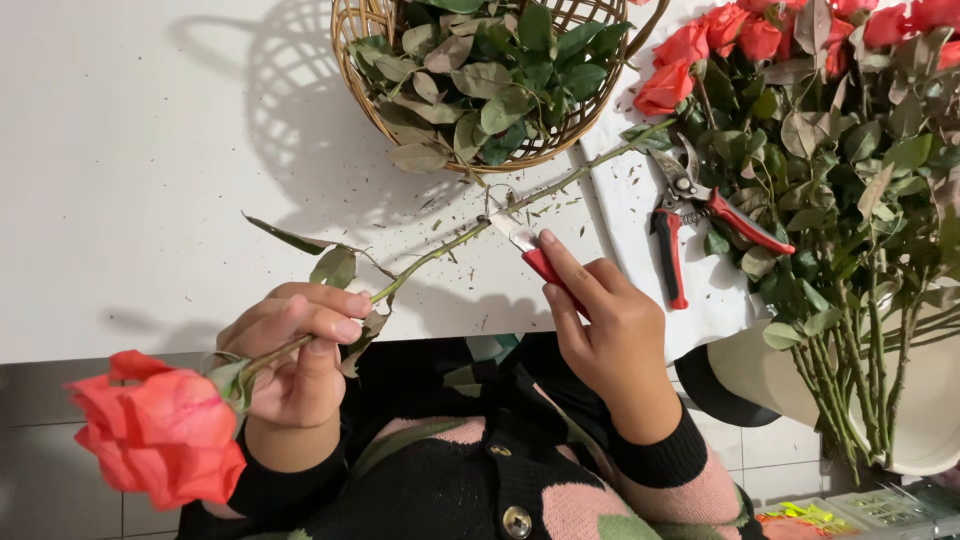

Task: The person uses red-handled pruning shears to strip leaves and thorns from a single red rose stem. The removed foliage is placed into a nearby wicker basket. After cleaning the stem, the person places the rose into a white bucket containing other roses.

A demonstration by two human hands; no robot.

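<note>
My left hand [296,355] grips a long rose stem [430,258] just below its coral-red bloom [158,428], which hangs off the table's near edge. The stem runs up and right across the white table [120,170]. My right hand [610,335] holds a small red-handled knife [528,250], its blade laid against the stem near the middle. A couple of drooping leaves [334,266] remain on the stem close to my left hand.
A wicker basket [352,25] full of stripped leaves stands at the top centre. Red-handled pruning shears [690,225] lie to the right. A bunch of coral roses [840,150] stands in a white container [930,400] at far right. Leaf bits litter the table.
</note>
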